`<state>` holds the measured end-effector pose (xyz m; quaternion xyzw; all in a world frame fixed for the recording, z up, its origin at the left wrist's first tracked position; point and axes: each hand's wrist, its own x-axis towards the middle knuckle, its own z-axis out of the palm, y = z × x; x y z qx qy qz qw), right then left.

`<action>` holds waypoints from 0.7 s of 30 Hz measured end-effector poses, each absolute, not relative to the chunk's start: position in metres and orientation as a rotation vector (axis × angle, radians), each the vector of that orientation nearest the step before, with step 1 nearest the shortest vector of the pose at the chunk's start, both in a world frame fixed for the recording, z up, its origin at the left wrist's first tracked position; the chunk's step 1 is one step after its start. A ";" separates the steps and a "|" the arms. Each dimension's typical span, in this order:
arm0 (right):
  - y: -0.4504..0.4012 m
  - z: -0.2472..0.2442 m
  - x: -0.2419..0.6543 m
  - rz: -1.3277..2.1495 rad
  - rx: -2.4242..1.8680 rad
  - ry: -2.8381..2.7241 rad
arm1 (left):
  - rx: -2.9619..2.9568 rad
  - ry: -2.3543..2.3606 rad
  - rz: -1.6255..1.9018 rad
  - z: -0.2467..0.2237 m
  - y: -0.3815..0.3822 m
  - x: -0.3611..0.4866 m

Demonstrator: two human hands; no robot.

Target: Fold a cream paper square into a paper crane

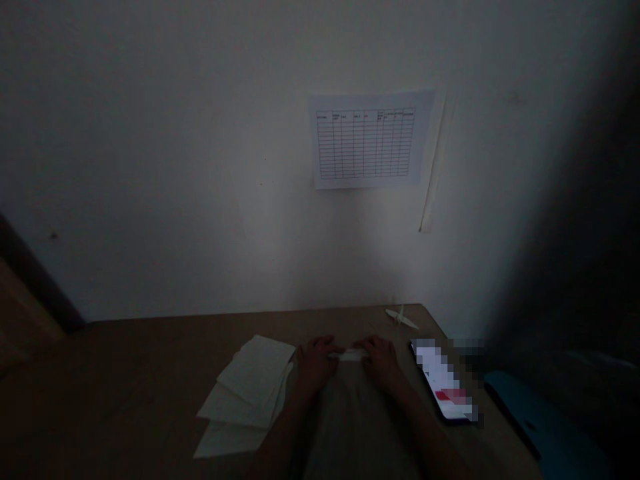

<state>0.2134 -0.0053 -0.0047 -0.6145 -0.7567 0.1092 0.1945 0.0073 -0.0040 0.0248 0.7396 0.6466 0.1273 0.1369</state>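
A small piece of folded white paper lies on the brown table between my two hands. My left hand grips its left end, with the thumb and fingers pressed on it. At its right end my right hand holds the paper in the same way. The folds are too dark and small to make out. Left of my left hand, several sheets of pale paper lie in a loose, fanned pile, their right edges close to my wrist.
A small folded white paper figure sits near the table's back right corner. A lit phone lies right of my right forearm. Beyond the right edge is a teal object. A printed table sheet hangs on the wall behind the table.
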 end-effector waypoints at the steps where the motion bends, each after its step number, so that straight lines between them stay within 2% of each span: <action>1: -0.005 -0.005 0.215 0.304 -1.711 -2.126 | 2.152 1.854 0.373 0.024 -0.005 0.005; 10: -0.013 -0.008 0.214 0.222 -1.606 -2.068 | 2.251 1.868 0.422 0.026 -0.011 0.009; 21: -0.010 -0.009 0.202 0.196 -1.690 -1.972 | 2.223 1.956 0.493 0.022 -0.010 0.024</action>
